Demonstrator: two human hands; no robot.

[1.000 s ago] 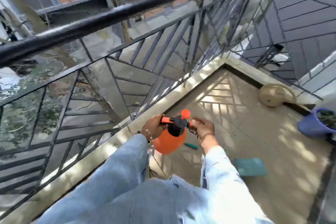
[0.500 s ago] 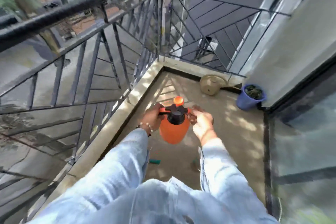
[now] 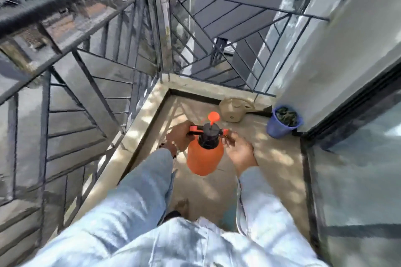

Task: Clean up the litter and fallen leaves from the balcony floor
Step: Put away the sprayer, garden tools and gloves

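An orange pump sprayer (image 3: 205, 157) with a black cap and an orange plunger knob hangs in front of me above the balcony floor (image 3: 277, 171). My left hand (image 3: 179, 136) grips its orange handle on the left side. My right hand (image 3: 239, 150) is at the sprayer's right side, fingers near the cap and nozzle; the blur hides whether they hold it. Both arms wear light denim sleeves. No litter or leaves show plainly on the floor in this blurred view.
A beige watering can (image 3: 234, 109) stands in the far corner, a blue pot (image 3: 282, 122) with dark plant matter to its right by the wall. A black metal railing (image 3: 91, 54) on a low curb runs along the left and far sides. Glass door (image 3: 358, 169) at right.
My view has swung right and risen, now showing the balcony corner, wall and glass door. The sprayer stays held between both hands; the teal items on the floor are out of sight.
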